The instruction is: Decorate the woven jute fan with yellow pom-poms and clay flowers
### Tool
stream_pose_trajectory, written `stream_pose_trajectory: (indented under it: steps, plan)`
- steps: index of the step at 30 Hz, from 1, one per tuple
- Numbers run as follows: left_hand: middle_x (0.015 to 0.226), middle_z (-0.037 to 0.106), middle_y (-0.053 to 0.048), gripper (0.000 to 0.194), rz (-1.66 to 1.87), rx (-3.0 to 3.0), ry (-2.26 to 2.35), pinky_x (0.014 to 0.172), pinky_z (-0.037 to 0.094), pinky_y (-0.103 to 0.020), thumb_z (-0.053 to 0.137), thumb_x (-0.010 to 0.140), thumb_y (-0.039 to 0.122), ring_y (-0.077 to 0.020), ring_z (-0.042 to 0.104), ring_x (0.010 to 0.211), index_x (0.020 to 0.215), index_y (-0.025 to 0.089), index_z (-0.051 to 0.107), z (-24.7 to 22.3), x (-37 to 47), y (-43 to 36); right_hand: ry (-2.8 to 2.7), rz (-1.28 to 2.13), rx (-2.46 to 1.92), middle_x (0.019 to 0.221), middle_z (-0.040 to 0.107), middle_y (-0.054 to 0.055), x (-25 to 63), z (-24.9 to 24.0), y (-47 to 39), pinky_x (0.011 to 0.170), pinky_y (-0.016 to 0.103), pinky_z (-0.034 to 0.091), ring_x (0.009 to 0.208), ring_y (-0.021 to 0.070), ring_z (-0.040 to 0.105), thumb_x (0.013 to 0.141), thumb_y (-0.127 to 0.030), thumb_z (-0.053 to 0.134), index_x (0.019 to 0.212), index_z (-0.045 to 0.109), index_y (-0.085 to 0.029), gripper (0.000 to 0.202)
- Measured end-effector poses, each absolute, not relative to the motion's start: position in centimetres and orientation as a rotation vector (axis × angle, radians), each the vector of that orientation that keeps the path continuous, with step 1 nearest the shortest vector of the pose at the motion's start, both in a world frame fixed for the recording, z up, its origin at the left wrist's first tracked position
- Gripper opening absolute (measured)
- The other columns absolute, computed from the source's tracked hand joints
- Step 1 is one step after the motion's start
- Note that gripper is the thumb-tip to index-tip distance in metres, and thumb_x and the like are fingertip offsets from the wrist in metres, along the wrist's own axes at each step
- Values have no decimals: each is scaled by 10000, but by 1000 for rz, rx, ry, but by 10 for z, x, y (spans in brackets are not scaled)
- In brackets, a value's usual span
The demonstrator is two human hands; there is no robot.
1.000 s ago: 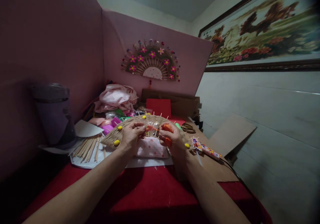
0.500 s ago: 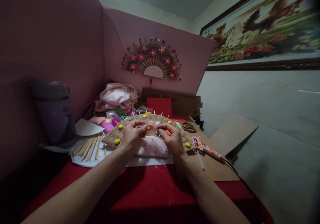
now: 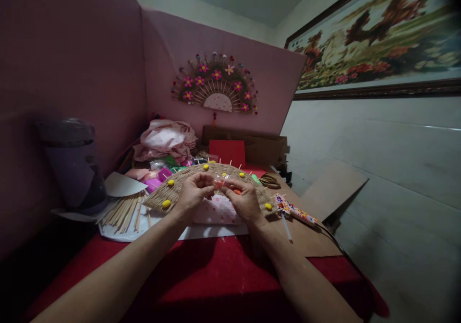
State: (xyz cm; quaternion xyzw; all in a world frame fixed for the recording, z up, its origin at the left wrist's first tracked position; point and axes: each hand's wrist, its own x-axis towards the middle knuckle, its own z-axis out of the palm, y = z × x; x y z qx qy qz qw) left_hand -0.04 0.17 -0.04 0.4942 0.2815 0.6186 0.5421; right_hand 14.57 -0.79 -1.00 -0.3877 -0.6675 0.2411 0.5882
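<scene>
Above the fan, my left hand point(image 3: 195, 192) pinches one side of a small clear plastic bag point(image 3: 220, 181) with something orange in it. On its other side, my right hand point(image 3: 243, 198) grips the bag with thumb and fingers, and an orange soft lump point(image 3: 237, 191) shows by those fingers. Behind and beneath both hands lies a half-round fan point(image 3: 187, 179) wound with brown twine, with yellow dots point(image 3: 171, 182) along it and stick ends jutting past its rim. Its inner half-circle is white cloth with pink spots point(image 3: 217, 211), partly covered by my hands.
Thin wooden sticks point(image 3: 124, 211) lie left on a white sheet. A flower-patterned glue gun point(image 3: 295, 211) with its cord rests right on cardboard point(image 3: 313, 241). Crumpled cloth point(image 3: 167, 138), red card point(image 3: 227, 152) and colored clay packs point(image 3: 154, 184) sit behind; a purple bucket point(image 3: 74, 169) stands left.
My fingers have shifted slightly around the plastic bag, and the orange lump by my right fingers is more covered. The whole view has moved a little; both hands keep holding the bag.
</scene>
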Motion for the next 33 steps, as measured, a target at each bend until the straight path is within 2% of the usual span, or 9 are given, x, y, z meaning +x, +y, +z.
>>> stream_pose_trajectory:
  steps: [4, 7, 10, 19, 21, 26, 33]
  plan:
    - [574, 583, 28, 300, 1484, 1245, 645, 435, 392, -188, 806, 500, 213, -78, 513, 487, 679, 131, 580, 0, 1, 1, -1576, 643, -809, 964, 725, 40, 144, -9, -10, 798, 334, 521, 885, 203, 660, 761, -280, 675, 899, 744, -232, 162]
    - [547, 548, 45, 275, 1490, 1293, 628, 433, 384, -174, 799, 517, 201, -63, 491, 478, 645, 133, 565, 1, 2, 1, -1620, 685, -837, 844, 712, 27, 144, -7, -12, 704, 294, 510, 773, 176, 639, 751, -313, 684, 906, 741, -211, 195]
    - [534, 540, 45, 276, 1489, 1313, 632, 419, 393, -183, 801, 513, 208, -69, 487, 462, 627, 135, 561, 1, 2, 0, -1646, 745, -826, 687, 659, 2, 145, -6, -12, 599, 254, 467, 642, 141, 584, 735, -347, 693, 804, 743, -188, 180]
    - [543, 628, -9, 304, 1474, 1185, 679, 440, 455, -226, 828, 502, 271, -97, 540, 436, 652, 114, 616, 1, 1, 0, -1388, 820, -819, 660, 658, 8, 141, -4, -14, 525, 234, 416, 602, 126, 544, 652, -346, 754, 704, 744, -183, 171]
    - [543, 637, -11, 313, 1474, 1106, 678, 440, 452, -219, 835, 481, 258, -94, 543, 432, 656, 113, 621, 0, 1, 1, -1327, 843, -832, 613, 629, -6, 141, -5, -13, 470, 217, 380, 526, 96, 492, 634, -350, 764, 714, 737, -171, 198]
    - [519, 630, -3, 308, 1513, 1017, 694, 418, 428, -208, 828, 451, 223, -93, 533, 410, 646, 116, 616, 1, -1, 2, -1210, 954, -858, 429, 445, -75, 145, -7, -8, 332, 191, 214, 352, 42, 304, 643, -368, 747, 725, 692, -146, 242]
    - [527, 621, -1, 238, 1502, 996, 712, 400, 385, -193, 774, 482, 174, -73, 500, 396, 640, 117, 606, 0, -2, 5, -1293, 1048, -811, 495, 449, -66, 147, -3, -13, 348, 181, 239, 392, 51, 312, 737, -378, 634, 837, 655, -147, 252]
